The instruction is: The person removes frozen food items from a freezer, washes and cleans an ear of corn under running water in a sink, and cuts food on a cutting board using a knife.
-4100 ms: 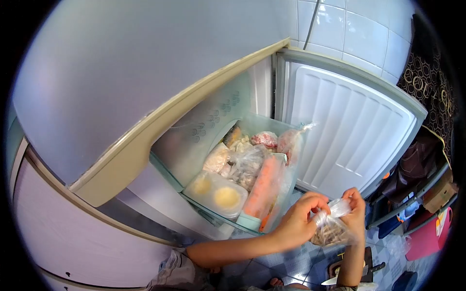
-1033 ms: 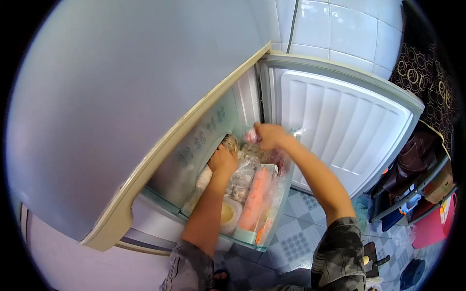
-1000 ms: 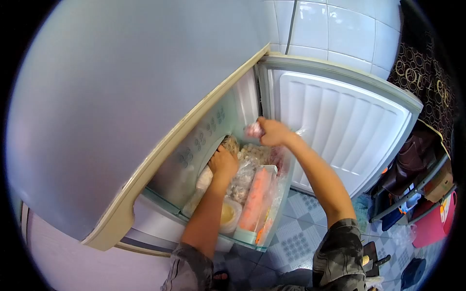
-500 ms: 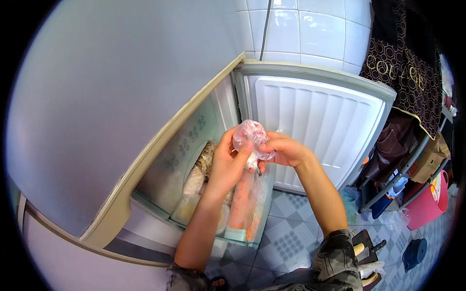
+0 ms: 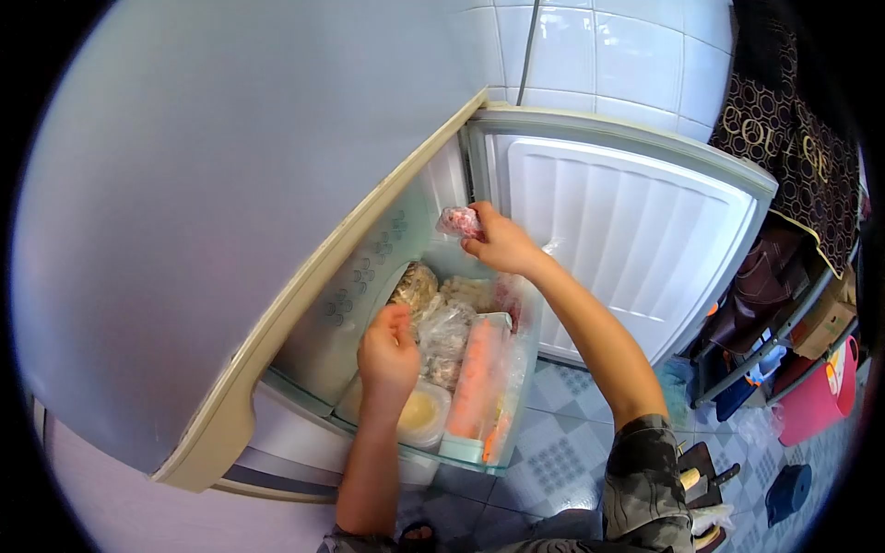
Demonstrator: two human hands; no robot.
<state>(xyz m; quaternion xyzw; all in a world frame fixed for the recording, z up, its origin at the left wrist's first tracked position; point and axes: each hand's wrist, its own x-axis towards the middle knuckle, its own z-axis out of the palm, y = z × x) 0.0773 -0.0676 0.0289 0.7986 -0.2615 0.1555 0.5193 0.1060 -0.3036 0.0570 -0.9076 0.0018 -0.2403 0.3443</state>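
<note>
Right hand grips red-white bag above drawer; left hand, fingers loosely curled, grasp unclear. Blue patterned floor tiles, white wall tiles far side.

Camo-pattern slvs, grey/blk, end abt elbow; dk open-toe footwear; bare fingers.

This was a home, probably its kitchen: an open fridge-freezer door stood beside a drawer of bagged food, before a white tiled wall. At right hung a patterned apron; near right, a knife and chopping board lay on the blue tiled floor.
</note>
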